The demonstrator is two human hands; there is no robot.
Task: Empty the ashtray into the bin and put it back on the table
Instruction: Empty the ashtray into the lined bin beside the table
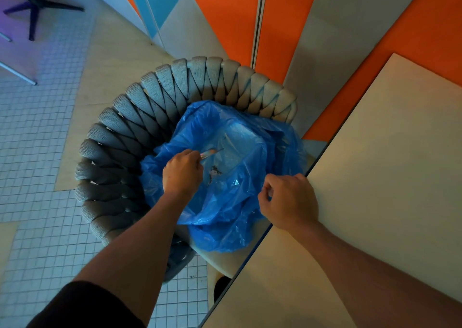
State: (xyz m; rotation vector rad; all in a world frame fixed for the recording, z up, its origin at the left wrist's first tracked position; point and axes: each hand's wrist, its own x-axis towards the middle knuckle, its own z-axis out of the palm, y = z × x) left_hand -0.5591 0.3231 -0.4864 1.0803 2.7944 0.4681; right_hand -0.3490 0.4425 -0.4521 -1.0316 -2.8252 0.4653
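Observation:
A blue bin bag point(225, 217) lies open in the seat of a woven grey chair point(130, 117). My left hand point(181, 174) is over the bag's mouth and grips a clear glass ashtray point(208, 153), tipped on edge; only its rim shows past my fingers. A small dark clump of ash and butts point(214, 173) lies inside the bag just below the ashtray. My right hand point(290, 200) is at the bag's right edge, beside the corner of the beige table point(380, 182), fingers curled and pinching the plastic.
The table fills the right side, its dark edge running diagonally down to the bottom. Orange, grey and blue wall panels point(237, 22) stand behind the chair. White tiled floor point(37, 152) lies to the left, with another table's black cross base point(37, 5) at top left.

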